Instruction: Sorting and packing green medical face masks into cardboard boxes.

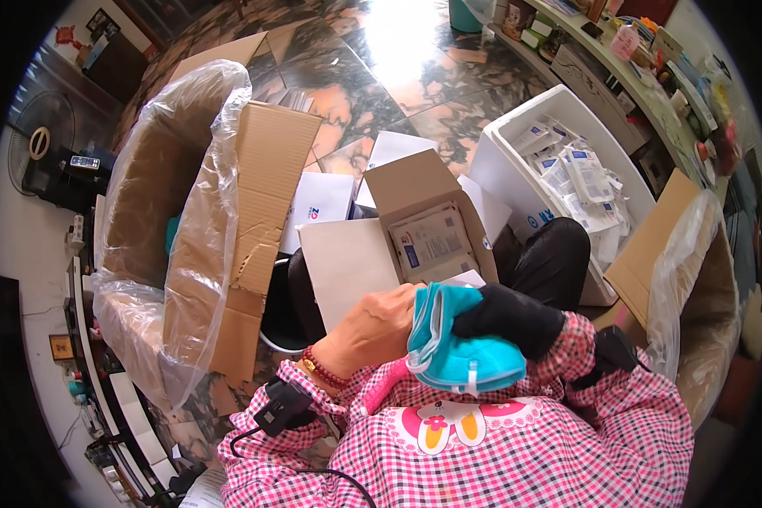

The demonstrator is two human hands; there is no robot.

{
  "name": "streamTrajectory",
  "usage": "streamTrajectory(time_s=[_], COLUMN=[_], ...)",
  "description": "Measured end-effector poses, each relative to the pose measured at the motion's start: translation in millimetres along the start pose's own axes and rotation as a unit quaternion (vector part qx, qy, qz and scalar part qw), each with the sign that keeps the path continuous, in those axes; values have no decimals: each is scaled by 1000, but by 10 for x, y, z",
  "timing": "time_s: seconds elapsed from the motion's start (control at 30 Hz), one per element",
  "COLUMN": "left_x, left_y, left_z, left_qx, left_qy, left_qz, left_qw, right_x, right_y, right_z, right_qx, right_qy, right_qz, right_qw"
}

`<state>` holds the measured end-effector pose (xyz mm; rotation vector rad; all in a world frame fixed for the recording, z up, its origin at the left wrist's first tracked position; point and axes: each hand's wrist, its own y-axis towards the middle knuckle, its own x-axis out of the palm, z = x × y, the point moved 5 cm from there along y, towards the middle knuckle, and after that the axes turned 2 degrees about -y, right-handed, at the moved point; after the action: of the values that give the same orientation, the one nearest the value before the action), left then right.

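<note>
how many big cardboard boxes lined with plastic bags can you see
2: one plastic-lined cardboard box on the person's left, another plastic-lined box at the right edge, partly cut off. More may sit out of view.

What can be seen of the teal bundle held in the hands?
The teal bundle looks like a stack of soft, flat cloth-like pieces with white edging and a small white tab at its lower edge. It is held up close to the chest, over the checked pink sleeves. The bare left hand grips its left end; the right hand, in a black glove, presses on its top right. What exactly the pieces are cannot be told.
</note>
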<state>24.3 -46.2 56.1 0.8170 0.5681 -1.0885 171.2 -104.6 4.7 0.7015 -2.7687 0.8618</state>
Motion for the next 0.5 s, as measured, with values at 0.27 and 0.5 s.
streamTrajectory(time_s=[0.27, 0.5], left_x=[-113, -55], left_y=[-154, -520], left_z=[-89, -302], left_qx=[34, 19], left_qy=[89, 137], left_qz=[75, 70], left_qw=[993, 988], right_x=[163, 311], right_y=[-101, -578], right_z=[-26, 11], right_qx=[-20, -17], right_qy=[130, 206], right_qz=[18, -22], right_qw=[991, 978])
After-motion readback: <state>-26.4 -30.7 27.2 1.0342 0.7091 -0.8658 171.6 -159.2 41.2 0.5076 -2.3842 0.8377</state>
